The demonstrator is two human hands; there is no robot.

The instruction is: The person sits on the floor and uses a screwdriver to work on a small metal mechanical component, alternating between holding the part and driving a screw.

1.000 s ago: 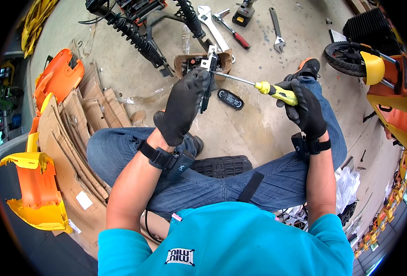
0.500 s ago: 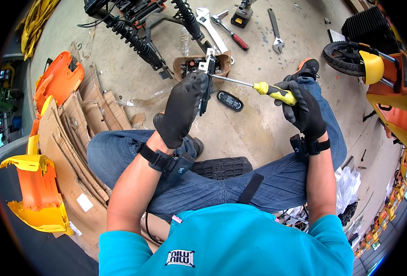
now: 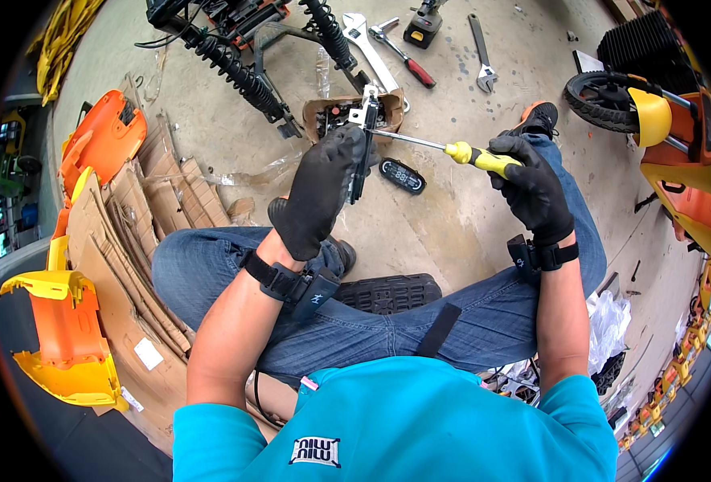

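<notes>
My black-gloved left hand is closed on a long black part with a pale metal bracket at its upper end, held upright above the floor. My gloved right hand grips a yellow-handled screwdriver; its shaft points left and its tip meets the black part near the bracket. Just below the shaft, a black oval display unit lies on the concrete. Behind my left hand sits an open cardboard box of small parts.
A black frame with springs stands ahead, beside wrenches, a ratchet and a power tool. Stacked cardboard and orange panels lie left; a wheel and yellow bodywork are right. A black pad lies between my legs.
My right hand's fingers and wrist have shifted slightly on the screwdriver handle, which appears turned. My left hand and the black part have barely moved.
</notes>
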